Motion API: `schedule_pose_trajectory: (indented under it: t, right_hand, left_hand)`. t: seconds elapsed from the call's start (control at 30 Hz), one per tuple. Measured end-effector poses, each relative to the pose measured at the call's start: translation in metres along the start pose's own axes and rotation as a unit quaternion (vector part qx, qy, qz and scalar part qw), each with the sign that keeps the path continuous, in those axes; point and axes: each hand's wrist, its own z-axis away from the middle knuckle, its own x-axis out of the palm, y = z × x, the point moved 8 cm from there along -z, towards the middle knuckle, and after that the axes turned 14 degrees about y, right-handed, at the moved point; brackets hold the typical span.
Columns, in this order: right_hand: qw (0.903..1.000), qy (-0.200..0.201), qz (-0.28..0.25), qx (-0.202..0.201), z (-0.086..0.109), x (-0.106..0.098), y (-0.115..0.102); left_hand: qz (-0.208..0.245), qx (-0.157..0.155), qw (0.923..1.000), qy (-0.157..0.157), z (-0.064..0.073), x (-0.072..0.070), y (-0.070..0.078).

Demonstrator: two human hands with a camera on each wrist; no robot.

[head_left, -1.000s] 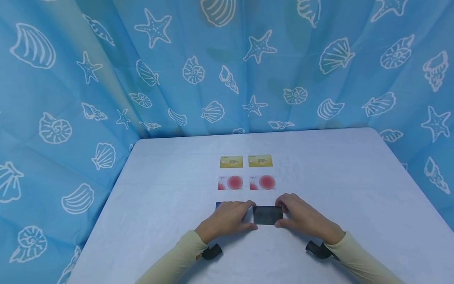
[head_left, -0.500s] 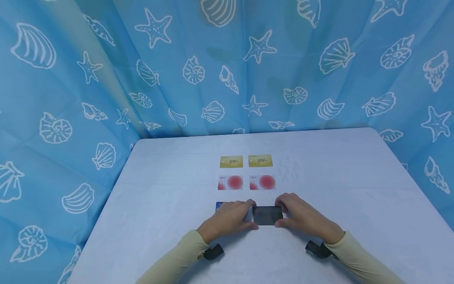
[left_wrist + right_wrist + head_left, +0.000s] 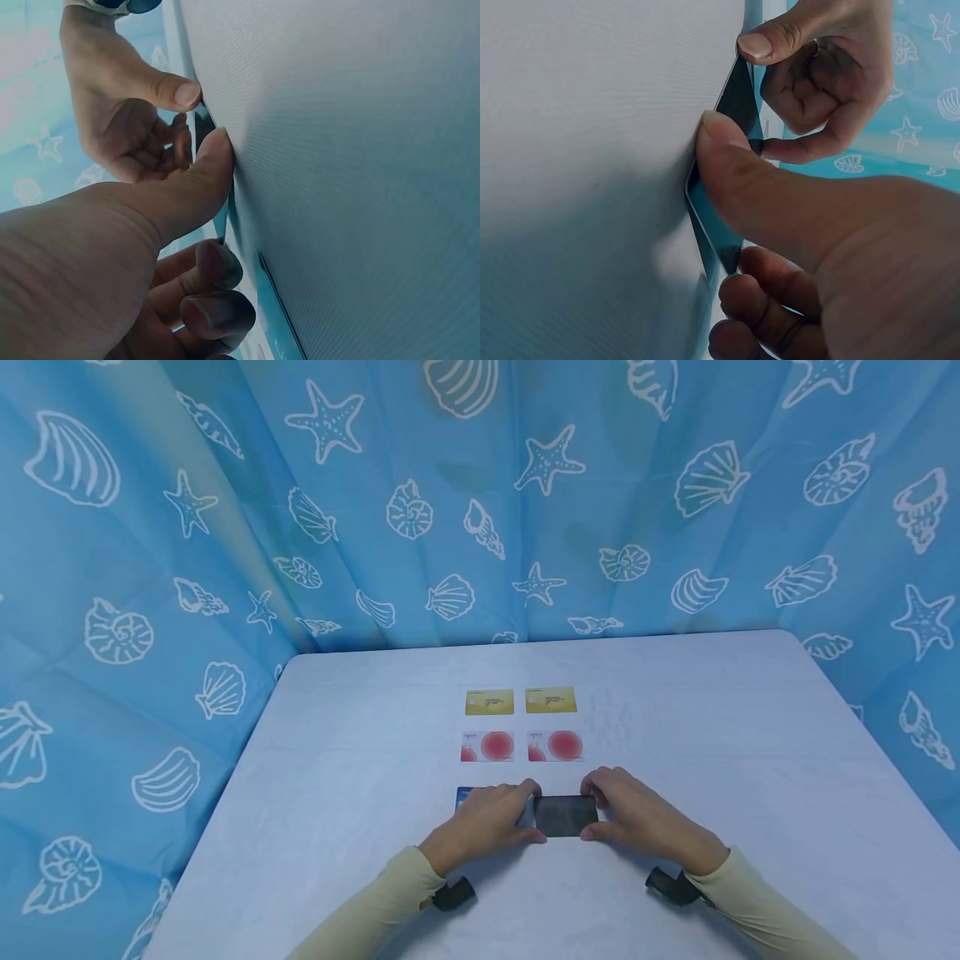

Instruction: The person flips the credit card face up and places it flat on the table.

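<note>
In the head view a plain black card [image 3: 566, 817] lies level between my two hands, low over the white table. My left hand [image 3: 483, 821] holds its left end, thumb at the near corner and a finger at the far one. On the right end my right hand [image 3: 648, 818] has the same hold. The right wrist view shows the card [image 3: 739, 94] close to the cloth, with the right thumb [image 3: 724, 135] on its near edge. Part of a blue card [image 3: 462, 795] shows behind my left hand, which hides the remainder.
Farther back, two red-and-white cards [image 3: 487, 747] lie side by side, and beyond them two yellow cards [image 3: 490, 702]. The white tabletop [image 3: 360, 718] extends around them to a blue shell-patterned curtain [image 3: 480, 493]. Each wrist wears a small black camera [image 3: 453, 893].
My left hand has shifted very slightly right, and the black card has come a touch nearer. The other cards and my right hand look the same.
</note>
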Motion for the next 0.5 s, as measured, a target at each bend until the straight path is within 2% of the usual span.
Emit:
schedule_pose_trajectory:
  t: [0.23,0.5]
  right_hand:
    - [0.9995,0.002,0.032,0.007,0.0000,-0.0028,0.0012]
    - [0.9988,0.000,0.048,0.013,-0.0008,-0.0029,0.0020]
  left_hand:
    - [0.003,-0.014,0.9999,0.009,-0.0002,-0.0005,-0.0002]
    - [0.000,-0.010,0.9998,0.020,-0.0002,-0.0023,-0.0006]
